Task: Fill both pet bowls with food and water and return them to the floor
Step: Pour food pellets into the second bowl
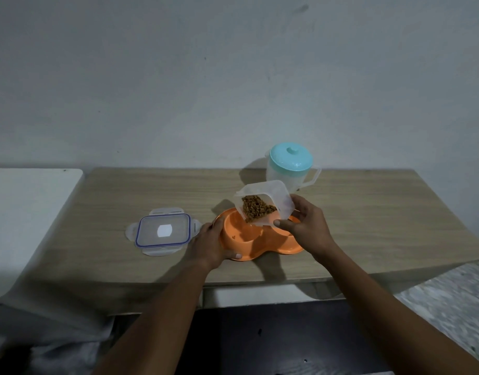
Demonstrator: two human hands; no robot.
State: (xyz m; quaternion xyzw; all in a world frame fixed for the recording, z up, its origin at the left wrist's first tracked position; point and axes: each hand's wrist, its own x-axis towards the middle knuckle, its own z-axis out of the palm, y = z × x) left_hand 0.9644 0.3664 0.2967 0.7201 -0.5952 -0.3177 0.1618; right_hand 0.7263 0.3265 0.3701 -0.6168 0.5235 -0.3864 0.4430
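Note:
An orange double pet bowl (241,246) sits on the wooden table (368,217). My left hand (210,246) grips its left rim. My right hand (304,226) holds a clear plastic food container (273,196) tilted over the left bowl, with brown kibble (257,208) heaped toward its lower edge. A few kibble pieces lie inside the left bowl. The right bowl is mostly hidden behind my right hand and the container. A clear water jug (291,166) with a teal lid stands upright just behind the container.
The container's clear lid (164,231) with a blue seal lies flat on the table left of the bowl. A white surface (30,212) adjoins the table's left end. A grey wall rises behind. Speckled floor (454,299) shows at the lower right.

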